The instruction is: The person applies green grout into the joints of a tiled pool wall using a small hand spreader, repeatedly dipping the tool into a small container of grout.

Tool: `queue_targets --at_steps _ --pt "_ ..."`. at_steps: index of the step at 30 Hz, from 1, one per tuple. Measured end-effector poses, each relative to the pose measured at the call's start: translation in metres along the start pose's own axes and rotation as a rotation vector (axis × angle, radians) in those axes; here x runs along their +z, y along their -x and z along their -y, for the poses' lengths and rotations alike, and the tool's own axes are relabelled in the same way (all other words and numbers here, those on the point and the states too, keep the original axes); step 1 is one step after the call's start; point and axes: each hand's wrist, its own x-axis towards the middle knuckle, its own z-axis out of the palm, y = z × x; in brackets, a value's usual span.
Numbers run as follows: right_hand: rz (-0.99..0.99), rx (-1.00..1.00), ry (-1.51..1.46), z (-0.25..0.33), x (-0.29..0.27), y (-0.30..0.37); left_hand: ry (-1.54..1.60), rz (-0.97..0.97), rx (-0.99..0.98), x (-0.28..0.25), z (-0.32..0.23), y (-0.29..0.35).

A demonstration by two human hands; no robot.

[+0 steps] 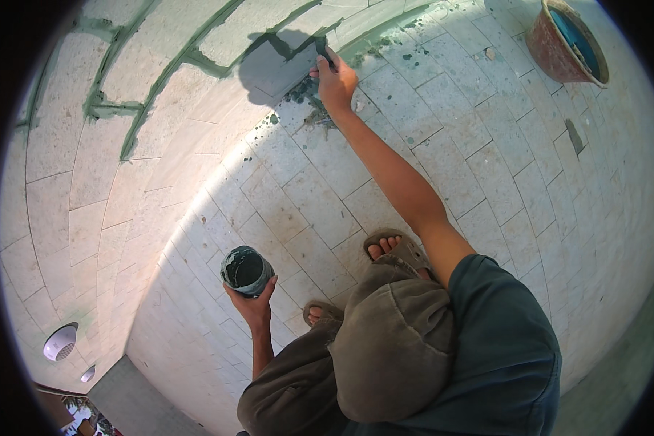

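One tub, dark green inside; one reddish bucket, blue within.

The pale floor of rectangular tiles bears scattered dark green splashes, a worn reddish-brown bucket and two brown sandals with feet in them.

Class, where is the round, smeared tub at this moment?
In the head view, the tub is left of centre, gripped by the left hand, up and to the left of the left sandal.
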Motion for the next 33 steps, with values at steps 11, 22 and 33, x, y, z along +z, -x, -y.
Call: queue_targets --at_steps 11,22,33 --pt "0.217 0.182 0.047 -0.003 0.011 0.065 0.12 -0.031 -0.011 0.005 -0.01 0.001" --pt "-0.163 -0.011 -0.011 0.024 -0.016 -0.001 0.046 -0.005 0.003 -0.003 0.005 0.002" --pt "-0.095 -0.034 0.29 0.006 0.02 0.011 0.006 -0.018 0.017 0.001 0.0 0.001"
